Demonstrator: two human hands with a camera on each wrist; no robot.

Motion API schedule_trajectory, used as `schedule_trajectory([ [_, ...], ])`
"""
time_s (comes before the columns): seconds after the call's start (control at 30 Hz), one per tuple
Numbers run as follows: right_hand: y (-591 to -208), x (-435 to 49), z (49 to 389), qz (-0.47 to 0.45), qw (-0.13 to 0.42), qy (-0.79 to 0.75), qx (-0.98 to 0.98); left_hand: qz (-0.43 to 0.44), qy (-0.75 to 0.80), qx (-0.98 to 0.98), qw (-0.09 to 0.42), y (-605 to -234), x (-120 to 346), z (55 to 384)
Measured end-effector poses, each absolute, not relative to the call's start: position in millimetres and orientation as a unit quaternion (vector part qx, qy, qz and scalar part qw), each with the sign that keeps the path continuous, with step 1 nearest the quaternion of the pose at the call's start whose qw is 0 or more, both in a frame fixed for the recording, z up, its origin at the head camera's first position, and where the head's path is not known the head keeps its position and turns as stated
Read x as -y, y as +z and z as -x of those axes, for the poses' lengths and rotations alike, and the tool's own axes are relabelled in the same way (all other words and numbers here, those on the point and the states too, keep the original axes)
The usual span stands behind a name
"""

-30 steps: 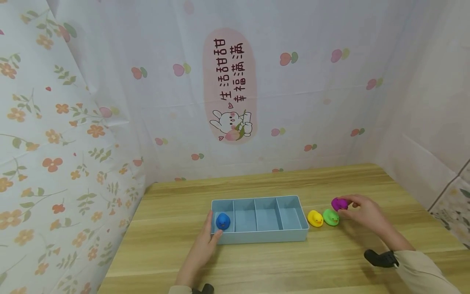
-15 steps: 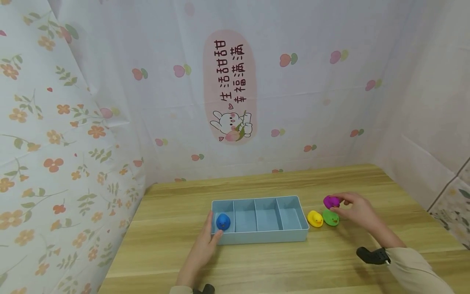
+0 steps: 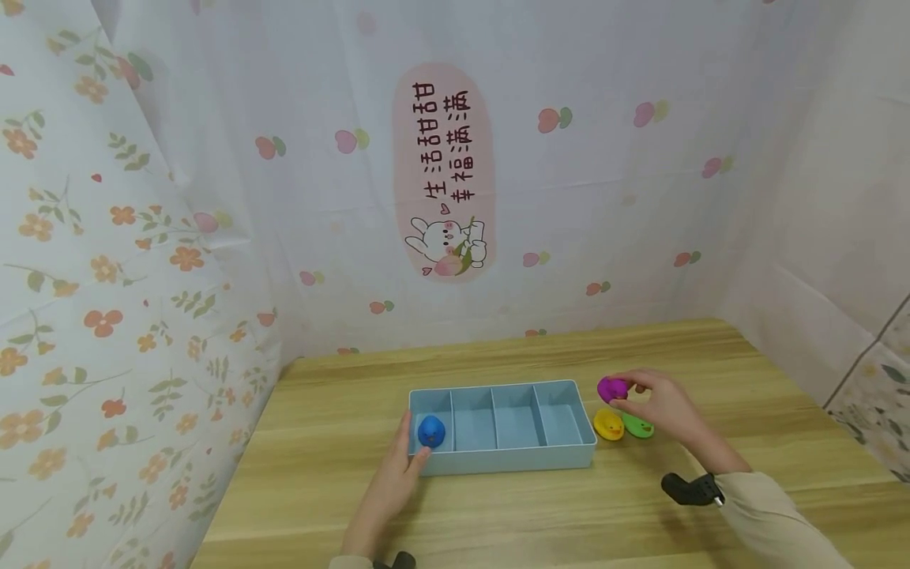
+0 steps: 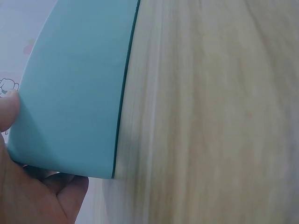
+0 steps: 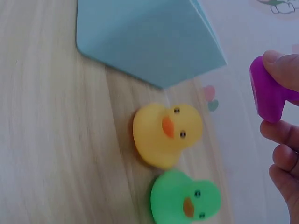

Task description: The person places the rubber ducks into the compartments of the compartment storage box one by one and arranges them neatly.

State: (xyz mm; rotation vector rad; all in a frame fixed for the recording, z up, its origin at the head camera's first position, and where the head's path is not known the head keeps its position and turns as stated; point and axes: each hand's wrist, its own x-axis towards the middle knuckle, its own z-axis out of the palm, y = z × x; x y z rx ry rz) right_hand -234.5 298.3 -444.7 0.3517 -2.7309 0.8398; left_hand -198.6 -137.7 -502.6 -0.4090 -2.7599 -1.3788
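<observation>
Left hand (image 3: 391,476) seemingly gripping one tray (image 3: 508,459); right hand (image 3: 659,403) pinching one purple duck (image 3: 610,390); three other ducks (image 3: 430,432) (image 3: 608,424) (image 3: 639,427)

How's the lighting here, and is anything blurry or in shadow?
Head view: soft, fairly even light, a faint shadow on the tabletop below the right forearm. Left wrist view: the tabletop's grain looks soft, the divided box has clearer edges. Right wrist view: a cool cast; eyes on the yellow duck and green duck are distinct, the purple duck shows little detail.
</observation>
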Motion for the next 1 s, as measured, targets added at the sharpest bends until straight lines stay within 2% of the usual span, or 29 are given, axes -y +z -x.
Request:
schedule_trajectory([
  [0.37,-446.3,-274.1,241.4,-0.123,0.092,0.317,0.936,0.132,-0.445,0.886,0.022,-502.2,137.8,196.8],
  [0.77,-446.6,-254.0,247.7,-0.161,0.115,0.315,0.928,0.128,-0.443,0.887,0.021,-503.0,137.3,196.6],
  [1.0,-447.8,-243.4,249.1,-0.164,0.105,0.325,0.926,0.128,-0.444,0.886,0.019,-501.9,137.6,196.8],
])
